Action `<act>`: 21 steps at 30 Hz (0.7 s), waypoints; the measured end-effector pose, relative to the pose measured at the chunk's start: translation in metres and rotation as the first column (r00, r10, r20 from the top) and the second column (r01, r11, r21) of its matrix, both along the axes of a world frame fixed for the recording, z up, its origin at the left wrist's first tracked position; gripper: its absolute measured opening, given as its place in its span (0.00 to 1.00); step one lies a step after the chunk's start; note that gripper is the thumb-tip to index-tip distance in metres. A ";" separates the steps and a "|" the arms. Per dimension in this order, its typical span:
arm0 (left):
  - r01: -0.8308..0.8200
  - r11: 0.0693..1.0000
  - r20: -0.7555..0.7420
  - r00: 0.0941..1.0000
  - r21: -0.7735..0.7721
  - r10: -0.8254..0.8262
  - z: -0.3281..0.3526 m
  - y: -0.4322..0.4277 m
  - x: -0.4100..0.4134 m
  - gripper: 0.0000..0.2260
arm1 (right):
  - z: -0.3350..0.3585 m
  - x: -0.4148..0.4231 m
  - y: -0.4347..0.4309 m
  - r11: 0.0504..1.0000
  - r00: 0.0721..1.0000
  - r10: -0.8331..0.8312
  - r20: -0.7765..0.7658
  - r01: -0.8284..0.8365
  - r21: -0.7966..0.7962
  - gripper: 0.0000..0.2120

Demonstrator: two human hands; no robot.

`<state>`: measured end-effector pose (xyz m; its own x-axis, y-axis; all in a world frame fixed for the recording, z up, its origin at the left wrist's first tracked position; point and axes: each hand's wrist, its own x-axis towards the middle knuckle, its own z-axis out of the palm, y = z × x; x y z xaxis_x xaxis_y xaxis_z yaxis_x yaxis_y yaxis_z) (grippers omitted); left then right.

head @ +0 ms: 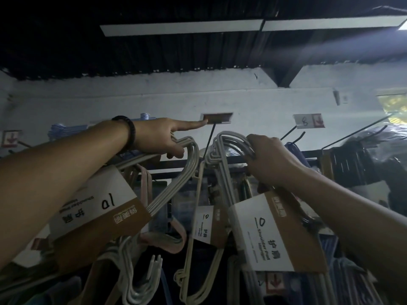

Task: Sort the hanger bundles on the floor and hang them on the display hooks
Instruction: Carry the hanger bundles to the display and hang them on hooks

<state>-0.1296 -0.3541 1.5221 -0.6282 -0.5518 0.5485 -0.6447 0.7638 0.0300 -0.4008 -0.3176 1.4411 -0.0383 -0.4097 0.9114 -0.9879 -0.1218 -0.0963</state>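
Grey plastic hanger bundles [229, 150] fill both your hands [271, 159]; left hand [158, 137] points; overreaching the black wire hook [209, 137] may spill one.

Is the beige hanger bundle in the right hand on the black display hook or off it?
Cannot tell. The right hand grips the beige hanger bundle beside the black display hook.

The black display hook [209, 139] projects from the wall below its label holder [217, 118] and carries a hanger bundle [206, 194].
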 end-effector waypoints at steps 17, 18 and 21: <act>-0.035 0.999 -0.050 0.998 0.015 0.036 0.013 0.001 0.006 0.39 | 0.022 0.038 -0.044 0.999 0.991 -0.041 0.128 0.044 -0.016 0.20; -0.036 0.999 -0.055 0.998 0.024 0.037 0.011 0.001 0.006 0.39 | 0.023 0.039 -0.048 0.998 0.991 -0.052 0.126 0.055 -0.015 0.20; -0.044 0.998 -0.077 0.996 0.036 0.046 0.004 -0.002 0.009 0.40 | 0.024 0.038 -0.062 0.997 0.992 -0.073 0.101 0.076 -0.022 0.19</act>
